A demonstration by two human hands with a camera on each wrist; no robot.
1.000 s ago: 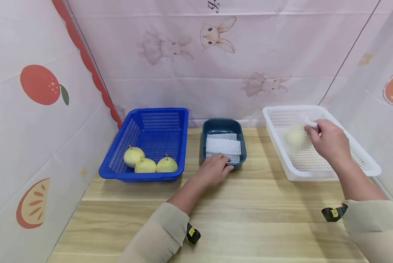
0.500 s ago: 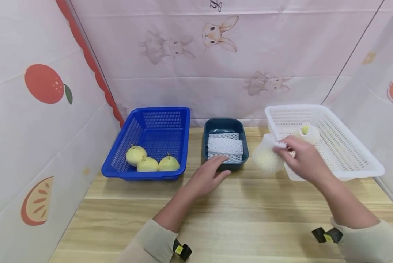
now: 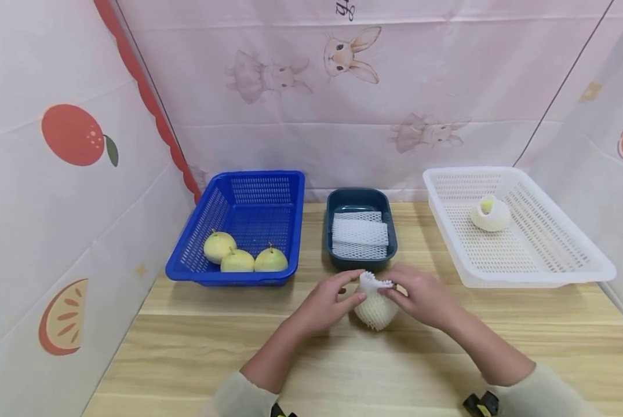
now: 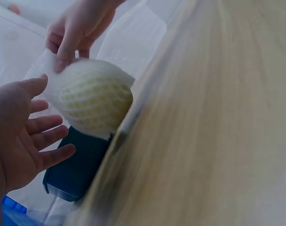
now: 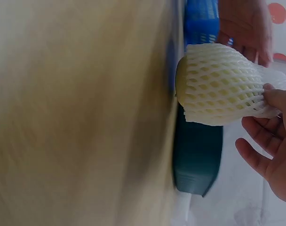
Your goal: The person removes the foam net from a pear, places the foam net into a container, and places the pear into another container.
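A pale yellow pear in a white foam net sleeve [image 3: 376, 308] is held just in front of the dark green box. My right hand [image 3: 428, 298] pinches the gathered top of the sleeve between thumb and fingers, as the right wrist view shows too. In that view, the pear's bare bottom [image 5: 180, 82] peeks out of the sleeve's lower opening. My left hand [image 4: 20, 136] is beside the sleeve with its fingers spread and its thumb pointing at the sleeve's top.
Flat foam net sleeves [image 3: 360, 233] lie in the dark green box [image 3: 388, 255]. To the left, a blue basket [image 3: 172, 272] holds 3 bare pears [image 3: 237, 260]. A white basket [image 3: 470, 281] on the right contains another sleeved pear [image 3: 491, 214].
My right hand has carried the sleeved pear out of the white basket, leftward to the middle. My left hand has drawn back from the green box to beside the pear.
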